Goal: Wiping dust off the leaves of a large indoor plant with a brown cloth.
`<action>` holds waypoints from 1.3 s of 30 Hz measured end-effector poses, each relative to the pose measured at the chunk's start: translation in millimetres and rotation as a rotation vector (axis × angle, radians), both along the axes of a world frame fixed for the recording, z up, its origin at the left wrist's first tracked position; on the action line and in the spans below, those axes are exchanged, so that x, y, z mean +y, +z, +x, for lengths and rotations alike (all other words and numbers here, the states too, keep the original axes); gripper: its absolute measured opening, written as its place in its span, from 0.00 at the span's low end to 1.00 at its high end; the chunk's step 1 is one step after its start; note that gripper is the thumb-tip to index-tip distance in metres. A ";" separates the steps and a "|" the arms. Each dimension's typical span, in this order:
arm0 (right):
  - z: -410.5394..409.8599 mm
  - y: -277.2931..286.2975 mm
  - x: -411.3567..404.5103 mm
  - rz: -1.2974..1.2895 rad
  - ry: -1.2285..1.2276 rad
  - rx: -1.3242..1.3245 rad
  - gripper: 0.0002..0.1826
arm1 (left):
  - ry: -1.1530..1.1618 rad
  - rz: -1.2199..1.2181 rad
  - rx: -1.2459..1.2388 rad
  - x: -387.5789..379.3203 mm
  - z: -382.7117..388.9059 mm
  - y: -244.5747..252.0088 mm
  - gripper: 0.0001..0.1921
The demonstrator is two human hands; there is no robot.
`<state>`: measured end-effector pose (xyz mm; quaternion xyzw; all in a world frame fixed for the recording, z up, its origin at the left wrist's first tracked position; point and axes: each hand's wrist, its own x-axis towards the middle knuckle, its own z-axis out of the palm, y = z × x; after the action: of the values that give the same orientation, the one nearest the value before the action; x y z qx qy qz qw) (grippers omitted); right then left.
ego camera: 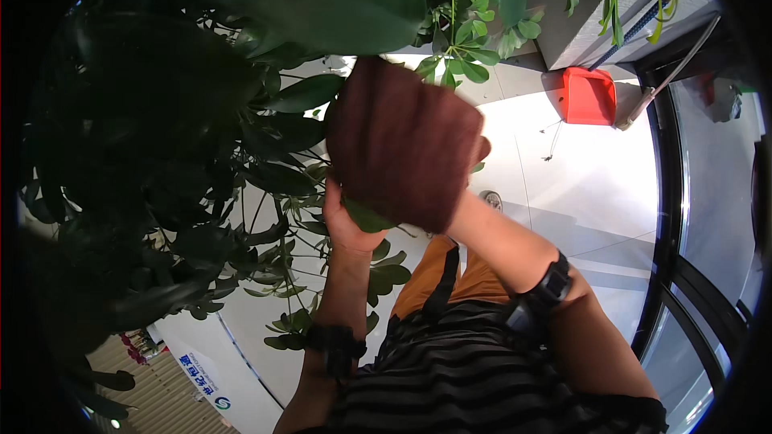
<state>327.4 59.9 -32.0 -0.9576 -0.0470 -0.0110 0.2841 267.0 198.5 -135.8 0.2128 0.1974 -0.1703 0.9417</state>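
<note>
A dark maroon cloth, slightly blurred, covers most of my right hand. One fingertip shows past its right edge. Beneath the cloth, a broad green leaf lies on the palm of my left hand. My left thumb points up along the leaf's side, while the other left fingers are hidden by the cloth. Both hands are close to the dense foliage of a potted-type plant. A large leaf hangs nearest the camera, above the cloth.
On the pale tiled floor stand a red dustpan and a light-coloured handle, beside a black-framed glass door. A grey block rises at the upper right. A white panel bearing writing lies lower left.
</note>
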 end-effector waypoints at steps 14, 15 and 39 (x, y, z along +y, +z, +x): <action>-74.0 -100.6 -20.9 0.589 0.241 -0.148 0.10 | -0.160 0.229 -0.084 -9.4 2.5 18.2 0.16; -82.7 -114.5 -26.4 0.625 0.255 -0.055 0.09 | -0.155 0.183 -0.089 0.5 2.7 8.0 0.16; -47.9 -38.0 -25.5 0.304 0.060 0.116 0.15 | 0.010 0.218 -0.020 -37.7 -8.2 33.4 0.29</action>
<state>279.5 34.4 -70.0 -0.9008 -0.0569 0.0456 0.4282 258.7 160.7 -102.5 0.3147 0.2065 -0.1412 0.9156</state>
